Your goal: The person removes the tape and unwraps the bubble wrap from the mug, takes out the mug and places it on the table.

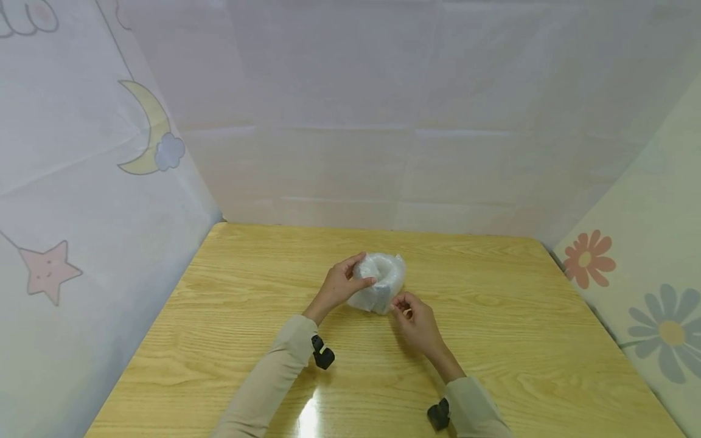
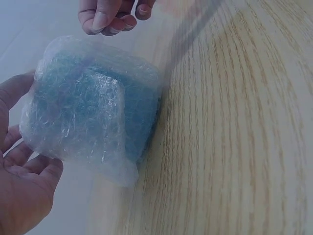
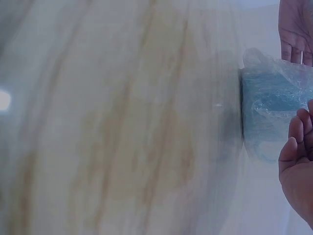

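Observation:
A bundle in clear bubble wrap (image 1: 390, 277) stands on the wooden table, with a hollow in its top in the head view. Through the wrap (image 2: 88, 112) something blue shows in both wrist views; its kind is hidden. My left hand (image 1: 335, 286) holds the bundle from the left, thumb over the near side and fingers behind. By the bundle's near right edge is my right hand (image 1: 420, 325), its fingers curled and the thumb against the fingertips. In the left wrist view a small gap parts these fingertips (image 2: 112, 24) from the wrap, and nothing shows between them.
The wood-grain table (image 1: 246, 274) has rounded far corners. Pale cloth walls (image 1: 372, 152) stand behind it and at both sides, printed with a moon (image 1: 156, 131), a star and flowers. Black wrist devices (image 1: 323, 354) sit at both sleeve cuffs.

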The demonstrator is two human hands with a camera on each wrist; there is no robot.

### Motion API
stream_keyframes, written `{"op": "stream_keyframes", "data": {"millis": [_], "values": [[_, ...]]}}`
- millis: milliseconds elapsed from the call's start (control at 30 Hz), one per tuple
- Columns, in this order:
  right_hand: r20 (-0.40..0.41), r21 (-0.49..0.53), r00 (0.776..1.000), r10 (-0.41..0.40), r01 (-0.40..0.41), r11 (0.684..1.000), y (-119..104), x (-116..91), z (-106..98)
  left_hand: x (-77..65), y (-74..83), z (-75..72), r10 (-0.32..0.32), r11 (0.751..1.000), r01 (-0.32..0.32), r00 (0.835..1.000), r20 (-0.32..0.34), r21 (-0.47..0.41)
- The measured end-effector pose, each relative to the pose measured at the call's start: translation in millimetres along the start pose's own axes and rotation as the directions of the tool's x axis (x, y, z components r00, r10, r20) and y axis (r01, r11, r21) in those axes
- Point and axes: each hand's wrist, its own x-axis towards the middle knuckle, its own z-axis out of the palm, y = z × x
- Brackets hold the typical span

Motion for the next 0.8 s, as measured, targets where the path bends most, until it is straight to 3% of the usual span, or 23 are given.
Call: {"op": "stream_keyframes", "data": {"millis": [100,333,800], "values": [[-0.003,0.011,1.0,-0.009,0.009,1.0,0.2,-0.6,0.5,-0.3,0.3,0.0,0.002,1.0,-0.002,1.0,0.0,0.012],[-0.104,0.025,0.994,0.029,-0.026,0.999,-3.3,-0.2,-0.3,0.6,-2.2,-0.1,0.005,1.0,-0.005,1.0,-0.003,-0.005],[-0.176,-0.009,0.983,0.056,-0.058,0.998,3.5,3.0,5.6,-0.2,-5.2,0.5,-0.01,0.998,0.01,1.0,-0.002,-0.057]]}}
